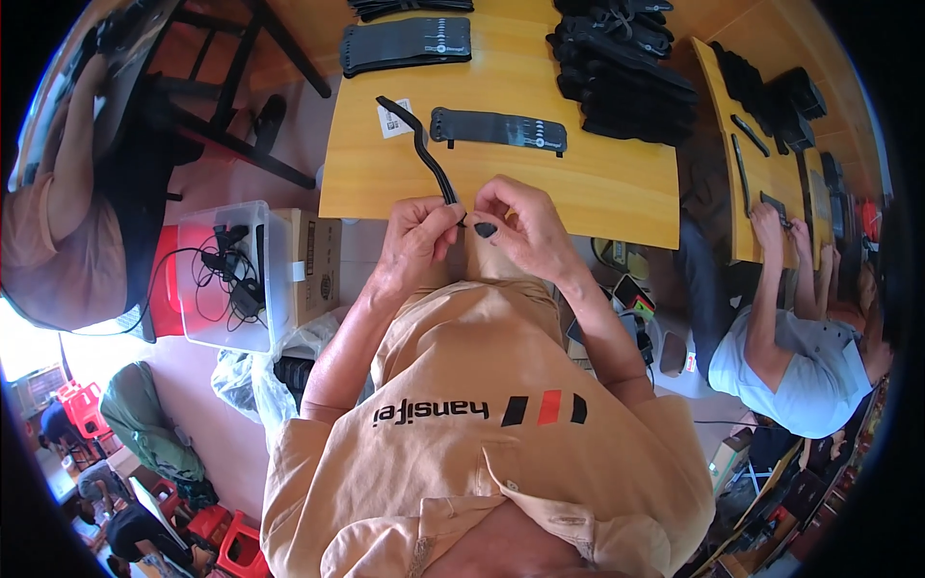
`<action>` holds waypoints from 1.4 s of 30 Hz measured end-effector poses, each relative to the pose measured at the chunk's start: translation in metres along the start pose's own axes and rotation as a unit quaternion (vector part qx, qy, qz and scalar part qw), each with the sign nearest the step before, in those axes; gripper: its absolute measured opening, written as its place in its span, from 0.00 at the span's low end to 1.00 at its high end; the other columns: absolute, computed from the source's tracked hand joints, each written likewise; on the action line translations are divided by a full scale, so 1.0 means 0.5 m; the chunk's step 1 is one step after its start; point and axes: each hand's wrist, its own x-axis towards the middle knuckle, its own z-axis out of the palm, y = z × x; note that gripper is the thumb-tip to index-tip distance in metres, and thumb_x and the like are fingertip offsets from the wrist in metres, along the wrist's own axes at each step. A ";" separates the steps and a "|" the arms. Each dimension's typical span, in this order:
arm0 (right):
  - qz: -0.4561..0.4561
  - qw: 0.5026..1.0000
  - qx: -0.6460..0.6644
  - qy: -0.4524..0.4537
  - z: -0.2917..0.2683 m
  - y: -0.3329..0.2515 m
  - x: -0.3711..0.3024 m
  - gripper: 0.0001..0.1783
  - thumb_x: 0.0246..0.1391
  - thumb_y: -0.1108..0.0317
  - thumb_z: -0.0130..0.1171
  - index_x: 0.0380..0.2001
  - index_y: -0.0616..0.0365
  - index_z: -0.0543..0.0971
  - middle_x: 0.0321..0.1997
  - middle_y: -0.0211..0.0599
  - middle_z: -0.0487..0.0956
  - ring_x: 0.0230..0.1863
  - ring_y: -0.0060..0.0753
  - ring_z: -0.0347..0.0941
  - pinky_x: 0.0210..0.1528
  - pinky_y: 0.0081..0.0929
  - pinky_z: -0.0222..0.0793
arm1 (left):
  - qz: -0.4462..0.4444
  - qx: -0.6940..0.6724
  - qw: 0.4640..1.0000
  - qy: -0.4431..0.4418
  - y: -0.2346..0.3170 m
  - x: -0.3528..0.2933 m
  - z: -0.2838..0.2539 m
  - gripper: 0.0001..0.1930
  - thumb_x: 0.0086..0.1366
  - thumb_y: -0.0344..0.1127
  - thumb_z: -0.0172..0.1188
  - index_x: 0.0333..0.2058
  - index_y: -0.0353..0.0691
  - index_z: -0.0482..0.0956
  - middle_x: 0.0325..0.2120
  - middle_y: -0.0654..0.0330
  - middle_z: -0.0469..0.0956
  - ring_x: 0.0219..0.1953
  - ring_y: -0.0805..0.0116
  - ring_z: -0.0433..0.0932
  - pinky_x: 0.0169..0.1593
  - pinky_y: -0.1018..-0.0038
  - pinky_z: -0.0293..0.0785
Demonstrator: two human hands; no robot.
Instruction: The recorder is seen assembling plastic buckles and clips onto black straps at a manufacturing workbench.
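Near the front edge of the yellow table (385, 183), my left hand (417, 234) pinches a long, thin black strap (422, 147). The strap's far end curves up over the tabletop, across a white printed label (394, 118). Close beside it, my right hand (528, 229) is closed, fingertips bent toward the strap's near end. A small black piece (485, 230) shows at the right fingers; whether it belongs to the strap, I cannot tell. Beyond my hands lies a flat, dark grey band (496, 130) with white print and two short tabs along its near edge.
A stack of similar dark bands (405, 48) lies at the far left, a heap of black pieces (626, 87) at the far right. Left below the table stand a clear plastic bin (226, 308) with cables and a cardboard box (318, 265). Co-workers sit on both sides.
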 end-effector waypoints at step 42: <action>0.167 0.795 0.569 -0.128 0.010 -0.008 -0.013 0.13 0.54 0.61 0.49 0.19 0.53 0.65 0.10 0.24 0.58 0.09 0.15 0.53 0.09 0.16 0.56 | 0.014 0.023 0.997 -0.068 0.066 -0.034 0.017 0.19 0.63 0.39 0.51 0.15 0.37 0.68 0.10 0.66 0.66 0.13 0.82 0.63 0.17 0.81 0.57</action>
